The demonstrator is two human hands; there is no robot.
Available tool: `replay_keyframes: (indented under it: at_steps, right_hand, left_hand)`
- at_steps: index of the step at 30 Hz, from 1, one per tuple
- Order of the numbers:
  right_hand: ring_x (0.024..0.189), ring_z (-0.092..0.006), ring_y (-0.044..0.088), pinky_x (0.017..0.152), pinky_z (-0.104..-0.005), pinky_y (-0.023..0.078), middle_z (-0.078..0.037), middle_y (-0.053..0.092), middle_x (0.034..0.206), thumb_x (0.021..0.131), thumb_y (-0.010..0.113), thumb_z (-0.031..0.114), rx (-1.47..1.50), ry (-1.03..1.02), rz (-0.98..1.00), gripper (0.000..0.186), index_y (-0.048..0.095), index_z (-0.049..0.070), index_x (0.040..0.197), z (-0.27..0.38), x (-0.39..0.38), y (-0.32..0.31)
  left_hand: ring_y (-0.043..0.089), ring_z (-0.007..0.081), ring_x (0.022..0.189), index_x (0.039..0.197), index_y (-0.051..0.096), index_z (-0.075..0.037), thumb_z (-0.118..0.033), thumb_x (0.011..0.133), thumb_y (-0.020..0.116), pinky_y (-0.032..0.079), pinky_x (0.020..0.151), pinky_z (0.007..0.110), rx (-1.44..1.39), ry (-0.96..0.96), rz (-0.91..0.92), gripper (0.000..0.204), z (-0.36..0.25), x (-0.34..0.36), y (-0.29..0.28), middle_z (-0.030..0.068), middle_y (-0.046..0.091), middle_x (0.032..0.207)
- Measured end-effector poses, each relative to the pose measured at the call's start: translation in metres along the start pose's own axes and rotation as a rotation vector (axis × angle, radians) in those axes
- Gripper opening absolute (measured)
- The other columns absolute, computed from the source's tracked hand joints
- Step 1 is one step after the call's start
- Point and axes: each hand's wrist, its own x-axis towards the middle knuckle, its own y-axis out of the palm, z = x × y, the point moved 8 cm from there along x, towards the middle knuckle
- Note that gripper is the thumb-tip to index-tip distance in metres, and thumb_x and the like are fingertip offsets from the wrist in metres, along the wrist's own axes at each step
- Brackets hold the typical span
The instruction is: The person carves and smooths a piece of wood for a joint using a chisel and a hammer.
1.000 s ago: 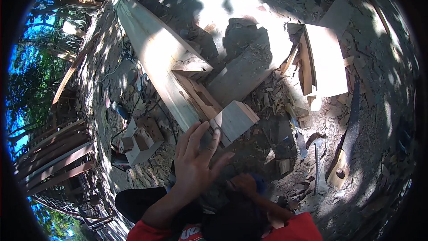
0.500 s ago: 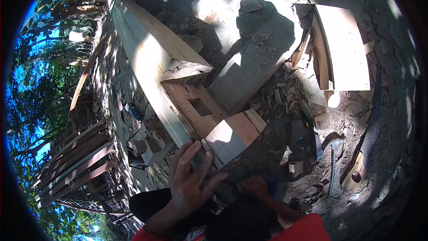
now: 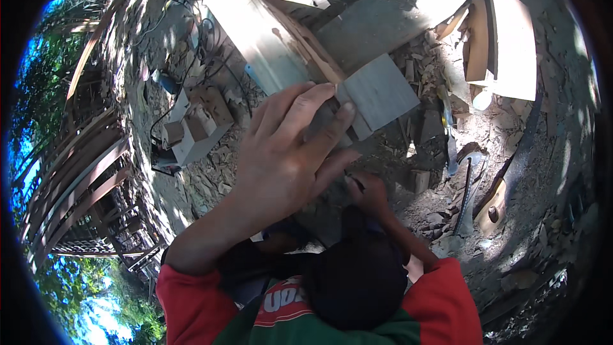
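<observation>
Chip-strewn ground point(image 3: 220, 182), timber beam point(image 3: 265, 41) beneath left hand point(image 3: 287, 153)

Here on the dirt ground point(image 3: 418, 209) lie a wooden-handled handsaw point(image 3: 520, 153), a notched timber block point(image 3: 203, 121), scattered wood chips point(image 3: 214, 185).

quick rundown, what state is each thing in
left hand: open, fingers extended over the beam's end
right hand: fingers curled, grip unclear
beam: notched, lying down, partly sunlit
board: lying flat, partly shaded
cut block: hollowed, on the ground
saw: lying on the ground, unused
yellow-handled tool: lying down, unused
</observation>
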Motion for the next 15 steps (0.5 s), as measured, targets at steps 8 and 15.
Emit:
replay_keyframes:
  at_steps: [8, 15]
  right_hand:
    - [0.085, -0.0307, 0.071, 0.075, -0.0418, 0.057, -0.014, 0.069, 0.109, 0.093, 0.065, 0.032, -0.665, 0.181, -0.611, 0.039, 0.065, 0.004, 0.12, -0.012, 0.12, -0.202]
    - [0.095, -0.0355, 0.072, 0.079, -0.048, 0.057, -0.02, 0.073, 0.096, 0.083, 0.072, 0.041, -1.044, 0.365, -0.124, 0.043, 0.072, 0.005, 0.107, -0.057, 0.171, -0.194]
  left_hand:
    - [0.051, 0.0319, 0.127, 0.118, 0.071, -0.008, -0.038, 0.081, 0.078, 0.044, 0.103, 0.048, 0.028, -0.033, -0.133, 0.049, 0.004, -0.023, -0.011, 0.0104, 0.055, 0.133]
    - [0.051, 0.0319, 0.128, 0.117, 0.072, -0.008, -0.038, 0.083, 0.077, 0.043, 0.104, 0.048, -0.032, -0.057, -0.248, 0.046, 0.004, -0.03, -0.004, 0.0118, 0.056, 0.133]
